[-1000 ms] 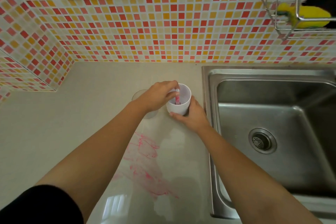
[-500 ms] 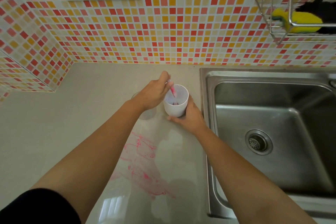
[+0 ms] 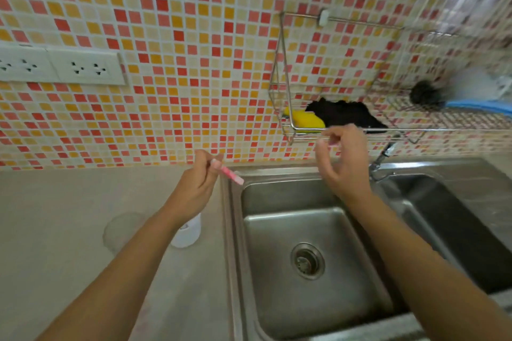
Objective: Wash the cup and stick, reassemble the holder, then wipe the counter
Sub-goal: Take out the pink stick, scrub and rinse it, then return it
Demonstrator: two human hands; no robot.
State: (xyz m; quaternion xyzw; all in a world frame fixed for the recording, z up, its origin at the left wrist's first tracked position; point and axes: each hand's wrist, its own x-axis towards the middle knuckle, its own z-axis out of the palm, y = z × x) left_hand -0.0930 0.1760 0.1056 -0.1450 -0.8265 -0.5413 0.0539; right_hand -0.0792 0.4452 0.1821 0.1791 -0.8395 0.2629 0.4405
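My left hand [image 3: 198, 184] grips a pink-stained stick [image 3: 229, 174], held up over the left rim of the sink [image 3: 235, 230]. Its tip points right, toward the basin. The white cup [image 3: 187, 234] stands on the counter beside the sink, partly hidden under my left forearm. A clear round holder piece [image 3: 120, 231] rests left of the cup. My right hand [image 3: 345, 163] is raised above the sink's back edge, fingers curled and apart, holding nothing, just below the wire rack [image 3: 332, 130].
The rack holds a yellow sponge [image 3: 307, 118] and a black cloth [image 3: 343, 113]. A faucet [image 3: 383, 158] stands between two basins; the drain [image 3: 307, 261] sits in the left one. Wall sockets [image 3: 83, 68] are at left. A dish rack [image 3: 457, 116] is at right.
My left hand lifted the stick out of the cup and carried it toward the sink. My right hand let go of the cup and rose toward the rack. The view tilted up and right.
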